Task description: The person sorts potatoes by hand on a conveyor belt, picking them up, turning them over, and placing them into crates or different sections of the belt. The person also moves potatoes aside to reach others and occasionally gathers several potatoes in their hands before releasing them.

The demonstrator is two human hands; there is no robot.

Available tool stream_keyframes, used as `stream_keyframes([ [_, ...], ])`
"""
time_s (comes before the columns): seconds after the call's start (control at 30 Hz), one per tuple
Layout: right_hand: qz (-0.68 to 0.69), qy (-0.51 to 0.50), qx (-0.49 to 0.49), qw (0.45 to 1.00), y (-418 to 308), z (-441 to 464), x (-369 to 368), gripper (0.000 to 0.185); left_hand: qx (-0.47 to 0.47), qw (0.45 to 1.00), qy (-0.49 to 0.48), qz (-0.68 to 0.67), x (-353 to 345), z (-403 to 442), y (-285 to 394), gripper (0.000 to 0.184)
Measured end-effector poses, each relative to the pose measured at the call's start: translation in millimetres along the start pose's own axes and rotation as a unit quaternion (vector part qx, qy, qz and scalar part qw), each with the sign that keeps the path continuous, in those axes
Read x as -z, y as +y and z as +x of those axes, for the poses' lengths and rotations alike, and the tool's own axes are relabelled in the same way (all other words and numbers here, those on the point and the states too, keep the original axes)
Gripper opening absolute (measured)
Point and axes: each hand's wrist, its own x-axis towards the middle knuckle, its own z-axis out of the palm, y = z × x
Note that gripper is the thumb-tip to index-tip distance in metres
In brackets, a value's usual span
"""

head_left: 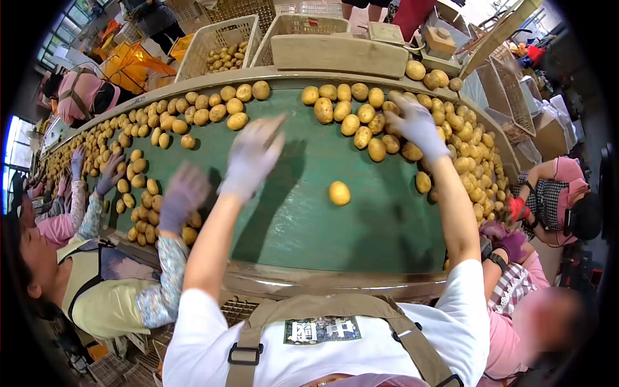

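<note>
Both of my hands wear pale gloves over a green conveyor surface [303, 226] that carries many potatoes. My left hand [253, 155] is above the middle of the green surface, fingers apart and holding nothing, just right of a row of potatoes [237, 121]. Over at the right, my right hand [416, 126] reaches onto a group of potatoes [361, 122], its fingers spread at their edge; whether it touches one is unclear. One single potato [339, 193] lies apart between my arms. A dense pile of potatoes [471, 148] fills the right end.
A co-worker's gloved hand [184, 197] is close to my left forearm, near more potatoes. Other co-workers' hands [111, 174] line the left side. Co-workers' gloved hands [509, 240] are at the right. Crates [219, 48] and a wooden board [338, 55] stand beyond the far edge.
</note>
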Motion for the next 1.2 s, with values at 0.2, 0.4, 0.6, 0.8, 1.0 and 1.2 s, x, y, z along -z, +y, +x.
stream_keyframes([
  [0.2,-0.104,-0.081,0.041,0.990,-26.7,55.3,-58.0,0.085,0.021,0.956,-0.249,0.153,-107.1,123.0,-34.8,0.068],
  [0.4,-0.037,-0.118,0.024,0.992,-98.7,-22.5,-59.9,0.062,0.159,0.952,-0.243,0.093,-71.8,68.1,-37.0,0.079],
  [0.6,0.303,-0.082,0.086,0.945,-190.4,-30.7,-52.7,0.058,0.334,0.779,0.005,-0.531,47.8,-59.0,16.8,0.069],
  [0.8,0.141,-0.020,0.172,0.975,-299.8,77.1,-123.0,0.053,0.429,0.267,0.093,-0.858,110.3,-142.0,-15.2,0.038],
  [1.0,-0.006,0.032,0.123,0.992,-290.2,93.0,-178.5,0.041,0.255,0.183,0.154,-0.937,139.4,-191.2,-37.3,0.055],
  [1.2,0.399,-0.148,-0.072,0.902,-259.5,67.6,-163.3,0.040,0.199,0.250,0.249,-0.914,129.9,-190.4,-30.5,0.068],
])
